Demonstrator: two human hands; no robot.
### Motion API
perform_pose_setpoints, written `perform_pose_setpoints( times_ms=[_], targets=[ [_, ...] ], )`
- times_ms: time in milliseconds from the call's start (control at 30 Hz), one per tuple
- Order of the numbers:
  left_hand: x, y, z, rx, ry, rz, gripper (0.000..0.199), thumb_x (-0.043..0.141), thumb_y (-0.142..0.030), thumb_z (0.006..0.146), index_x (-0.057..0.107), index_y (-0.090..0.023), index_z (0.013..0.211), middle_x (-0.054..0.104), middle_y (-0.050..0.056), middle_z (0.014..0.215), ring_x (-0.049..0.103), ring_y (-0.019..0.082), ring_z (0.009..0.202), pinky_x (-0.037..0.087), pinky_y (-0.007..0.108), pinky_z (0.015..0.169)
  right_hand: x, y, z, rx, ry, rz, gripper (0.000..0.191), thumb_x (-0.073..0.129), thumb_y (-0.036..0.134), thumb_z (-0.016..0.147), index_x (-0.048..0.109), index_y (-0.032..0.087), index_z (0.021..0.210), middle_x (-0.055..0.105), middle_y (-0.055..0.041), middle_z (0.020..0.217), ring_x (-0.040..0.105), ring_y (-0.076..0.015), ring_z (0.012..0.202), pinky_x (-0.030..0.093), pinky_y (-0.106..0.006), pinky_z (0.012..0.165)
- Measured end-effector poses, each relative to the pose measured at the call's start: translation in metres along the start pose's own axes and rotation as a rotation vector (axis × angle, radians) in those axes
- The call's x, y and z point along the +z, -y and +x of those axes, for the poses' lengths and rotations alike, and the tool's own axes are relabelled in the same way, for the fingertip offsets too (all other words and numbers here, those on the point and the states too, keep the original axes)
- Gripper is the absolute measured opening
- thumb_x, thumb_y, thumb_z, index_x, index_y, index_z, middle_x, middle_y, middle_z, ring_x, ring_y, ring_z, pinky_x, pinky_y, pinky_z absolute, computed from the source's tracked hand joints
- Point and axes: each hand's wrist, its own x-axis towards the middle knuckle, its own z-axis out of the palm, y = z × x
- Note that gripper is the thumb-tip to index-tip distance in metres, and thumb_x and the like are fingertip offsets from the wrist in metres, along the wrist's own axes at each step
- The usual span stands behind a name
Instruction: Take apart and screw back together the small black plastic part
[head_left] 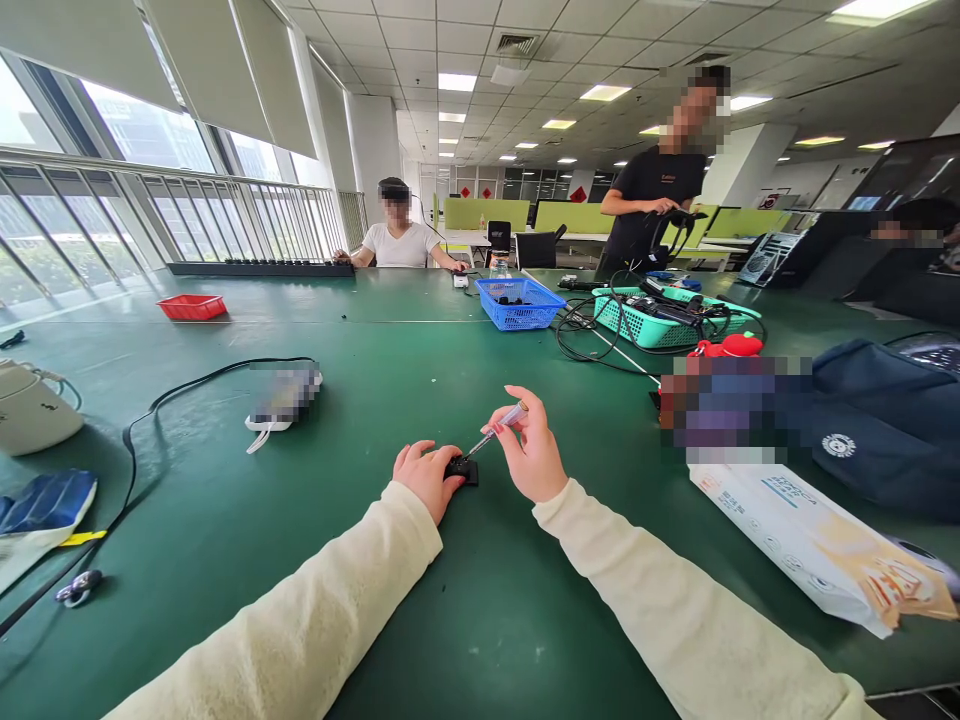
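Left hand (426,478) pins the black part (469,473) to the table (480,600), right hand (538,452) pinches the driver (484,441) slanted; pressing off-axis could slip the tip into the left.

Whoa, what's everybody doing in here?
Someone's left hand is steadying a small black part on the green table. The right hand holds a thin, screwdriver-like tool, its tip at the part. Across the table, one person sits and another stands, holding something black and cable-like.
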Motion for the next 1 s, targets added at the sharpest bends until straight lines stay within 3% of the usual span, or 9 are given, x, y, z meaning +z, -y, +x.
perform_pose_setpoints(
  times_ms=[367, 633, 800, 1000],
  targets=[
    [0.0, 0.001, 0.0, 0.012, 0.003, -0.011, 0.03, 0.063, -0.023, 0.084, 0.066, -0.026, 0.114, 0.074, 0.007, 0.108, 0.048, 0.03, 0.131, 0.032, 0.053, 0.113, -0.012, -0.039, 0.014, 0.42, -0.135, 0.214, 0.056, 0.068, 0.041, 0.077, 0.04, 0.025, 0.123, 0.065, 0.0046, 0.08, 0.073, -0.019, 0.073, 0.054, -0.049, 0.092],
    [0.0, 0.0, 0.0, 0.007, 0.008, -0.014, 0.031, 0.062, -0.023, 0.084, 0.066, -0.028, 0.114, 0.075, 0.006, 0.107, 0.047, 0.03, 0.131, 0.031, 0.053, 0.113, -0.012, -0.05, 0.013, 0.522, -0.154, 0.285, 0.054, 0.069, 0.038, 0.073, 0.042, 0.025, 0.117, 0.065, 0.0074, 0.074, 0.073, -0.018, 0.072, 0.057, -0.046, 0.086],
    [0.001, 0.002, 0.0, 0.007, 0.009, -0.003, 0.031, 0.063, -0.024, 0.084, 0.066, -0.028, 0.114, 0.074, 0.006, 0.107, 0.047, 0.03, 0.131, 0.032, 0.053, 0.112, -0.011, -0.045, 0.012, 0.467, -0.15, 0.254, 0.049, 0.066, 0.037, 0.076, 0.041, 0.025, 0.117, 0.064, 0.0063, 0.077, 0.072, -0.0175, 0.072, 0.057, -0.046, 0.085],
    [0.001, 0.002, 0.001, 0.014, 0.02, 0.022, 0.032, 0.061, -0.026, 0.085, 0.065, -0.026, 0.117, 0.074, 0.007, 0.11, 0.047, 0.03, 0.132, 0.031, 0.052, 0.113, -0.006, -0.016, 0.007, 0.173, -0.084, 0.136, 0.042, 0.057, 0.033, 0.087, 0.037, 0.026, 0.122, 0.062, 0.002, 0.084, 0.07, -0.018, 0.075, 0.056, -0.045, 0.084]
  ],
)
